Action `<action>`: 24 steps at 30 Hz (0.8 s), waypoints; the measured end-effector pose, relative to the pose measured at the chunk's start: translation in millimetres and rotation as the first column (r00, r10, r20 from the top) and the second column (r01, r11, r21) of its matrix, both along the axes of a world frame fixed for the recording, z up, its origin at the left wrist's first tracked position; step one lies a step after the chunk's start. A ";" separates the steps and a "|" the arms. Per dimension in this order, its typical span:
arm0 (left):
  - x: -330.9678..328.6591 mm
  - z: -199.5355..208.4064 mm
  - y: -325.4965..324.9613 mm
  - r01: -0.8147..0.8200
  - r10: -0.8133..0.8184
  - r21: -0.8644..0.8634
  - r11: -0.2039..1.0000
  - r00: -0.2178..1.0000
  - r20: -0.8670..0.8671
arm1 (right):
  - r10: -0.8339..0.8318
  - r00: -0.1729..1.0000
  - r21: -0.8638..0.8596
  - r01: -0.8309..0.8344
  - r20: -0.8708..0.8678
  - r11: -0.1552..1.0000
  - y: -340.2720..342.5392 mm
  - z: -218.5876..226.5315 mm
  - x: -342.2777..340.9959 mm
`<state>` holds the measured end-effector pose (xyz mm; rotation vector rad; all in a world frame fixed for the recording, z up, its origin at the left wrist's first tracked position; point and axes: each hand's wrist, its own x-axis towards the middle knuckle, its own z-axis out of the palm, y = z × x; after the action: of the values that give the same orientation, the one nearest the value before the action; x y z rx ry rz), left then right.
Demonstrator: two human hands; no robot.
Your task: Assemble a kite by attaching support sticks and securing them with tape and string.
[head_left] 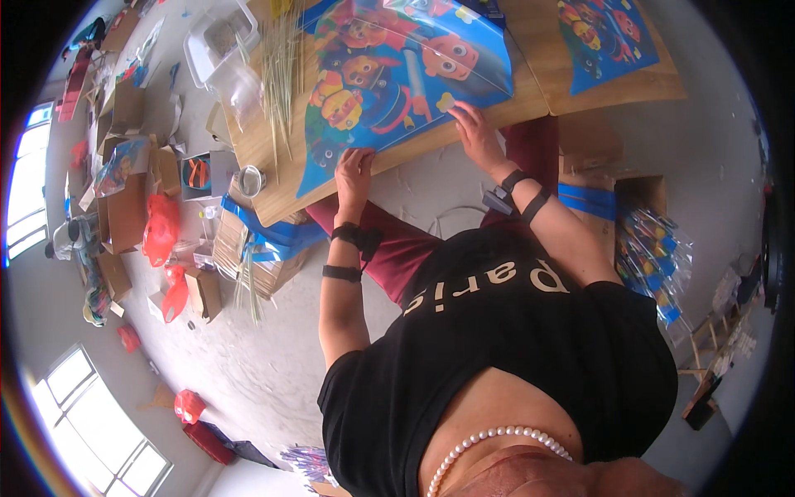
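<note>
A large, glossy blue plastic sheet [422, 128] printed with cartoon figures, like a kite sail, lies spread over the wooden table [406, 151]. At its near edge, my left hand [354, 171] is closed, with the fingertips pinched together on the plastic. Further right along that edge rests my right hand [475, 132]. Its fingers are stretched out and slightly apart, the tips touching the sheet. Left of the sheet lies a bunch of thin pale sticks [281, 70]. A roll of clear tape [250, 180] sits at the table's left corner.
Another printed blue sheet [609, 50] lies on the table's right part. A clear plastic tub [217, 41] stands at the far left. Below the table's left corner is a cardboard bundle with blue plastic [269, 236]; at right, an open carton [642, 196] stands beside wrapped printed pieces [654, 257].
</note>
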<state>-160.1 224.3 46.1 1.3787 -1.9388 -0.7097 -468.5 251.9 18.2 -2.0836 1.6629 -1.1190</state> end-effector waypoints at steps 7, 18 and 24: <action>2.2 2.6 -3.0 0.016 -0.016 0.004 1.000 1.000 0.016 | 0.036 0.999 0.065 -0.035 -0.021 0.997 4.7 6.7 1.1; 3.0 8.5 -12.1 0.027 -0.026 -0.015 1.000 0.997 0.069 | 0.048 0.994 0.017 -0.046 -0.093 0.999 5.0 7.6 -2.1; 4.4 6.3 -13.9 0.045 -0.028 -0.093 0.995 0.985 0.171 | 0.038 0.993 0.021 -0.036 -0.109 0.999 5.0 3.0 -4.1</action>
<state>-155.7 210.5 52.4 1.3854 -2.1063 -0.5224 -472.6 256.9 21.2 -2.1907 1.6682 -0.9904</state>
